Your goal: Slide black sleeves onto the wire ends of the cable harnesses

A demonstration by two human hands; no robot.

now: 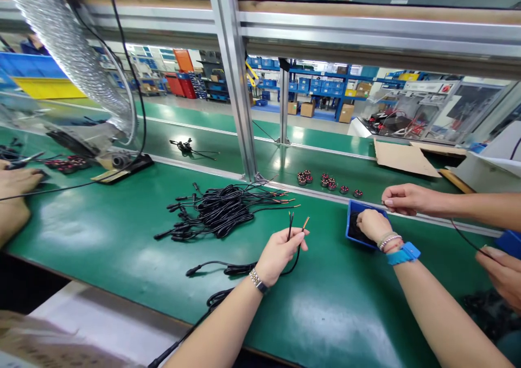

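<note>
The green table (319,316) spreads beneath both my hands. Beyond my left hand (283,251) lies a heap of black cables (226,208). That hand pinches one cable (240,269) near its bare wire ends (305,224) — the rest lies coiled just left of my wrist. My right hand (373,226) dips into a small blue box (360,242) of black pieces; whether it grips any, I cannot tell. Small round parts (331,184) sit between my hands, but farther off.

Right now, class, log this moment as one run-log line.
left hand: holding black cable near wire ends; right hand: in blue bin; cable pile: on green bench
</note>
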